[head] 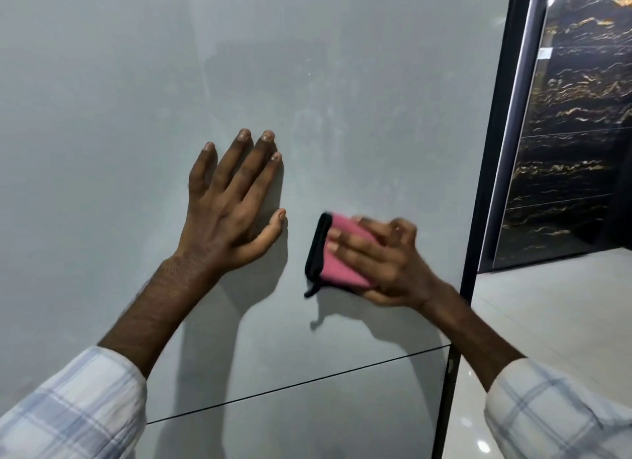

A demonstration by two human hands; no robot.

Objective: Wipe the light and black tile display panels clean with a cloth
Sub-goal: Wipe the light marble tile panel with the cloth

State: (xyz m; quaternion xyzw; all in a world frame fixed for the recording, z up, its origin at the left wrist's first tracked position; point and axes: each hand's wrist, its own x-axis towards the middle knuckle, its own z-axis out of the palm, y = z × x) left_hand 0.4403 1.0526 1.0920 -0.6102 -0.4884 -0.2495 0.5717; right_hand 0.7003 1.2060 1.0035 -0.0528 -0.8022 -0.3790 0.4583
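Head view. Left hand (pixel 232 198): fingers straight, spread, flat on the light panel (pixel 102 82). Right hand (pixel 386 257): blurred, fingers bent over a pink, black-edged cloth (pixel 337 253), holding it against the same panel, near the other hand. Panel grey, smeared, one thin seam (pixel 307 383) below. Black frame (pixel 492 151) edges it; black panel (pixel 574 116), gold-veined, beyond; glossy pale floor (pixel 547 304).

R hand (pixel 386 263) & cloth (pixel 338 270) blurred; black panel (pixel 564 116) cropped.

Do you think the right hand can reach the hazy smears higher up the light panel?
Probably yes: the right hand, gripping the cloth, has bare panel between it and the smears.
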